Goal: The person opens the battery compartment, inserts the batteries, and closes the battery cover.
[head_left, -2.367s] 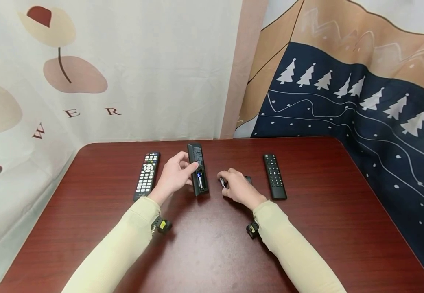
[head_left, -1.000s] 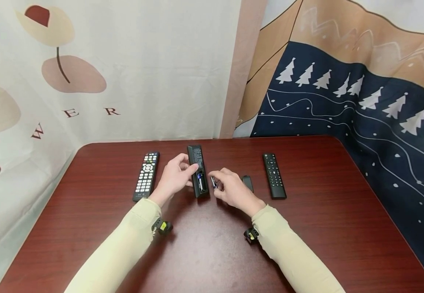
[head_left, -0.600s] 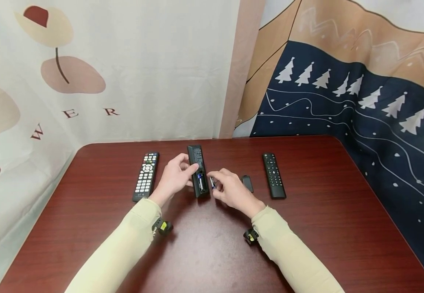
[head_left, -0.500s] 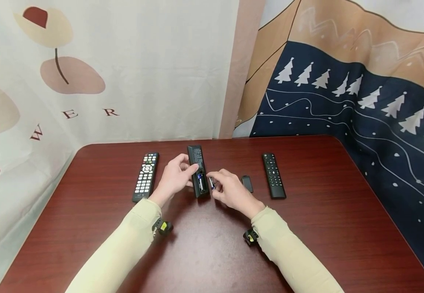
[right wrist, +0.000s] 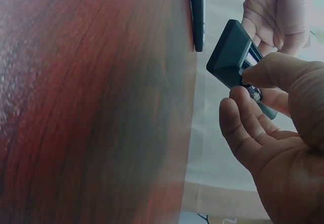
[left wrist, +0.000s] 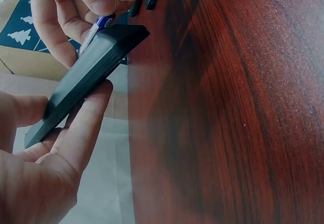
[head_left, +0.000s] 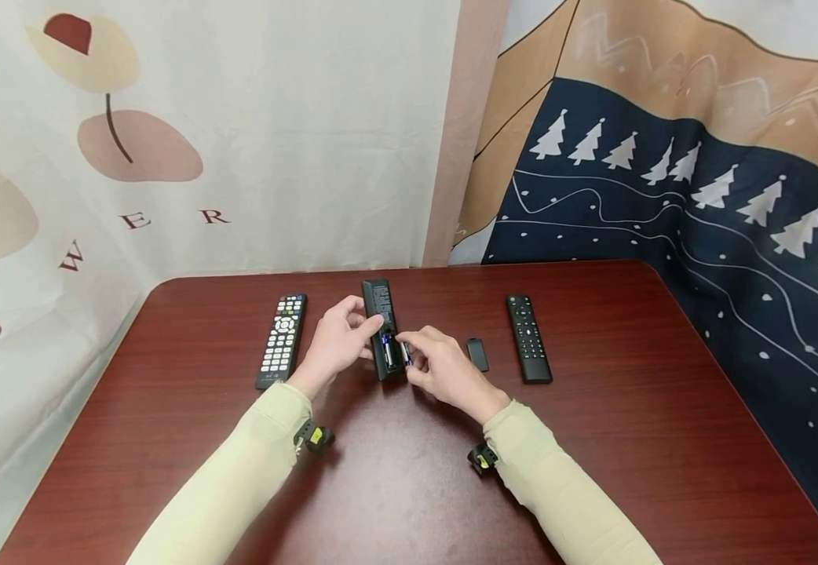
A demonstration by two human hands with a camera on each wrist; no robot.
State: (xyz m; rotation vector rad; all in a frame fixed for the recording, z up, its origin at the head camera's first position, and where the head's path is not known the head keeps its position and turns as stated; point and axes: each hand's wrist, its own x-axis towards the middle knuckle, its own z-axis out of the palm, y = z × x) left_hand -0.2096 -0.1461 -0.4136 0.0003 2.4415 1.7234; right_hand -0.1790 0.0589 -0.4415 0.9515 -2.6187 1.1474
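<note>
My left hand [head_left: 336,339] grips a black remote control [head_left: 378,302], back side up, with the thumb across it. Its battery compartment is uncovered, and one battery [head_left: 388,351] lies inside. Between thumb and fingers, my right hand [head_left: 451,367] pinches a second battery [head_left: 406,355] at the remote's right edge. In the left wrist view this blue-and-silver battery [left wrist: 96,32] slants beside the tilted remote [left wrist: 83,77]. The right wrist view has the battery [right wrist: 254,93] partly covered by my fingers, close to the compartment. Whether it touches the remote, I cannot tell.
A small black battery cover [head_left: 476,355] lies on the brown table [head_left: 409,486], right of my right hand. Farther right rests another black remote [head_left: 529,339]. To the left is a remote with white buttons [head_left: 282,339]. Printed curtains hang behind the table.
My right hand has moved left with the battery, from near the cover to the remote's edge. The battery cover has come into full view. My left hand holds the remote nearly still.
</note>
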